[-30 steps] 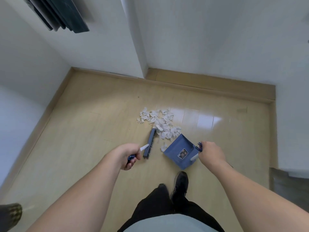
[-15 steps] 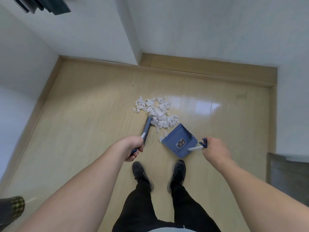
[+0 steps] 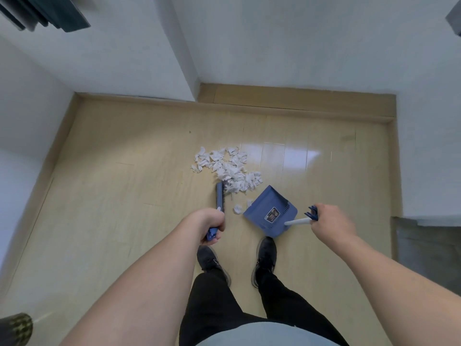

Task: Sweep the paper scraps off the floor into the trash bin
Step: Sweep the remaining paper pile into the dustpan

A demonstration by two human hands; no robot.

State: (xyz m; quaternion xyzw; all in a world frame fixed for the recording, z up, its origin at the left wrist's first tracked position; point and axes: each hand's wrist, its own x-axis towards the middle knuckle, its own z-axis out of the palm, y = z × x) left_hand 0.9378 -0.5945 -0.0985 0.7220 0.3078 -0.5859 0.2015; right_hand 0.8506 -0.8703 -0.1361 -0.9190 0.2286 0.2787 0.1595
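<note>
My left hand [image 3: 208,224] curled round the blue brush [image 3: 220,198] handle, bristles touching the paper scraps [image 3: 228,169] heaped mid-floor [image 3: 112,196]; my right hand [image 3: 329,222] gripping the dustpan [image 3: 270,211] handle, pan just beside the heap, two scraps at its lip

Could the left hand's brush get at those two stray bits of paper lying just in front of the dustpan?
Probably yes. The left hand grips the blue hand brush, whose bristles face the two stray white paper scraps. Only bare wooden floor lies between them, and the blue plastic dustpan sits just beyond.
</note>
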